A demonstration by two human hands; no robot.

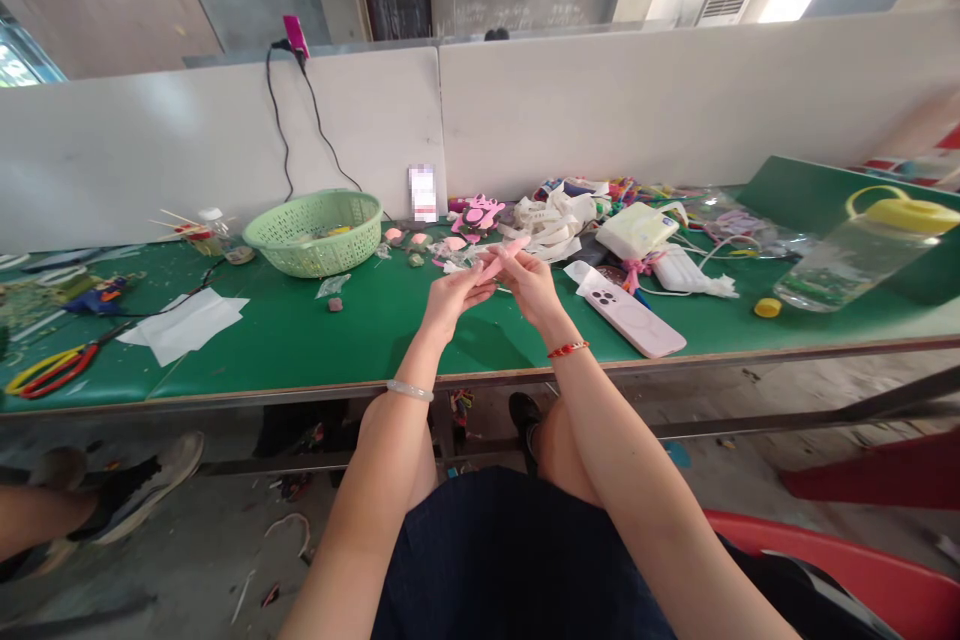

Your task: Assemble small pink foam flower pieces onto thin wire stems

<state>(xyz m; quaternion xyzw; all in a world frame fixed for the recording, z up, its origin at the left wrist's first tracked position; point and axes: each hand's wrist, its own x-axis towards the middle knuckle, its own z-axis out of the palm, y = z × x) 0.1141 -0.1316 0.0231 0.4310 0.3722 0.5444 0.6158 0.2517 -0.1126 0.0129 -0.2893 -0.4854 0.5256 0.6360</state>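
Both hands meet above the green table (360,350), in the middle of the view. Between them is a small, soft-looking pink piece (513,248); its exact kind is too small to make out. My left hand (454,300) has its fingers closed on the lower end. The upper end is pinched by my right hand (531,282). Just behind the fingers lie a pink-and-black figure (478,216), a heap of white fabric strips (551,225) and several small pink-topped lumps (418,241).
A green basket (315,258) and scissors-like tool with red and yellow handles (56,372) are on the left. To the right are a pale pink phone (637,318), a white device (636,228) and a yellow-lidded bottle (859,255). A lit phone (423,194) leans against the white partition (360,125).
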